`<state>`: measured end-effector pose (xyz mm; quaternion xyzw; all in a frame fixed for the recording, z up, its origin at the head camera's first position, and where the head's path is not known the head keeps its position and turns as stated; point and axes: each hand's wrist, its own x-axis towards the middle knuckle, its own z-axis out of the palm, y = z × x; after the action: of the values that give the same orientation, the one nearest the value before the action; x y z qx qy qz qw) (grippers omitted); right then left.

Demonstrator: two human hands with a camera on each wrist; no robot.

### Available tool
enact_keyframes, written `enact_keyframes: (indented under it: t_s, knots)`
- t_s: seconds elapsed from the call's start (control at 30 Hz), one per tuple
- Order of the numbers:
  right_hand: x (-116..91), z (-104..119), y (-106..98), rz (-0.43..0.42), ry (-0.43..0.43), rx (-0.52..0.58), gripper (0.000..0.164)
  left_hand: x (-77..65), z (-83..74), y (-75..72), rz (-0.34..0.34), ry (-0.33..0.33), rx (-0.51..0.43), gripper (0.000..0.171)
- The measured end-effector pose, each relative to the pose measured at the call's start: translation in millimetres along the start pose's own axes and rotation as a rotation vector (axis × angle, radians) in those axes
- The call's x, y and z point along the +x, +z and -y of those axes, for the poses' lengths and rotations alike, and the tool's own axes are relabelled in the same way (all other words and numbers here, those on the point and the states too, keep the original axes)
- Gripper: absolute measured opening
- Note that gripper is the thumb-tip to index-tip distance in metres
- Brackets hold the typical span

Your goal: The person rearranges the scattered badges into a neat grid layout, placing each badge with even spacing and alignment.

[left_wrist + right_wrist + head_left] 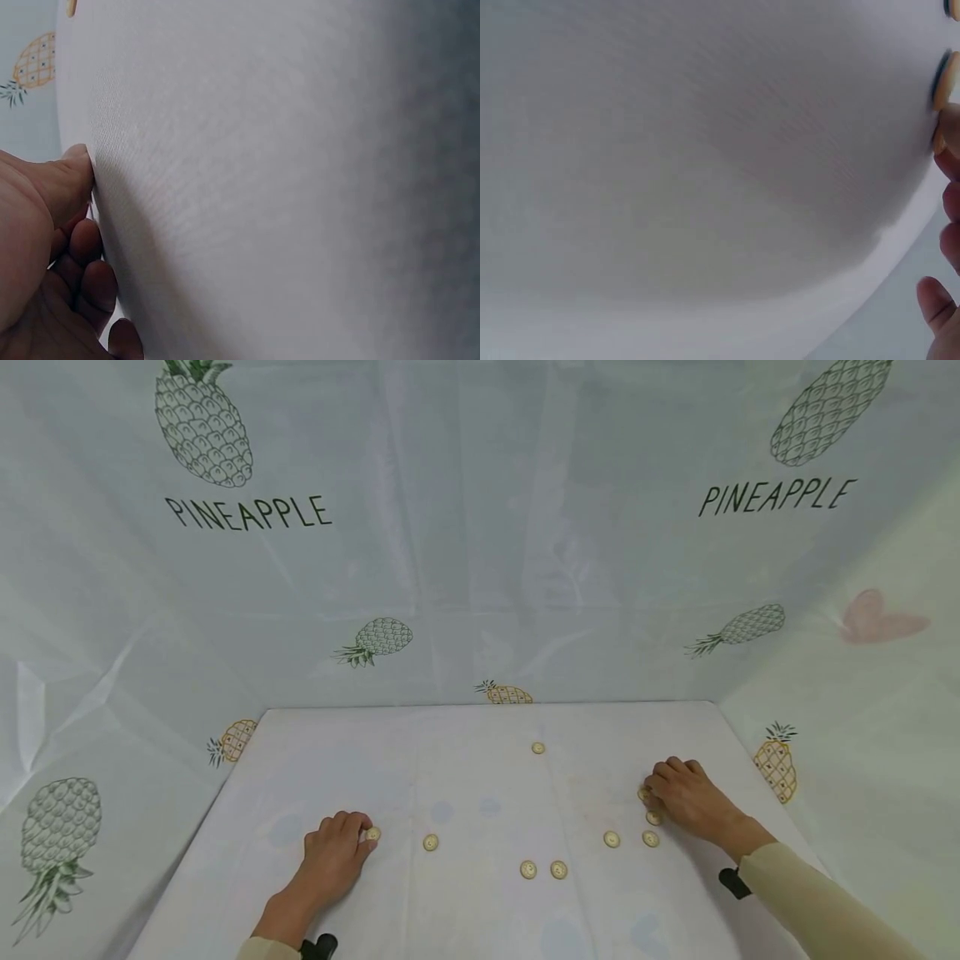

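On the left of the white table [465, 918], my left hand [333, 853] pinches a round beige button [372, 833] between thumb and index finger. In the left wrist view the thumb [73, 174] hides that button. My right hand [690, 799], at the table's right side, pinches another beige button [643, 794], partly covered by the fingers. Just below those fingers lies a third button [654, 818], with one more button [650, 839] close under it. In the right wrist view the fingertips hold a button's edge [939, 141], and a neighbouring button [946, 81] lies right beside them.
Further buttons lie flat: one [431, 842] right of my left hand, a pair [528, 869] at front centre, one [612, 839] left of the right-hand group, and one [538, 748] near the back edge. A pineapple-printed sheet [480, 543] hangs around the table.
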<state>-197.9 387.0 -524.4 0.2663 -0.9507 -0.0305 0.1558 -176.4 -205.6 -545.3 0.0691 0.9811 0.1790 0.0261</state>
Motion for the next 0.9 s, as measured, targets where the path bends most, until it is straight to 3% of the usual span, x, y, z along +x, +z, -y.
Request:
enact_keyframes:
  t_s: [0.13, 0.53, 0.9]
  knots:
    - [4.4, -1.0, 0.7, -0.023, -0.024, 0.003, 0.024, -0.2, 0.4, -1.1, 0.005, 0.0, -0.004, 0.021]
    - [23.7, -2.0, 12.1, -0.193, -0.15, -0.135, 0.025, -0.6, -1.4, -3.3, -0.001, -0.001, -0.01, 0.022]
    - [52.9, 17.4, 14.0, -0.214, -0.156, -0.133, 0.021, -0.6, -2.8, -2.6, 0.007, -0.007, 0.006, 0.022]
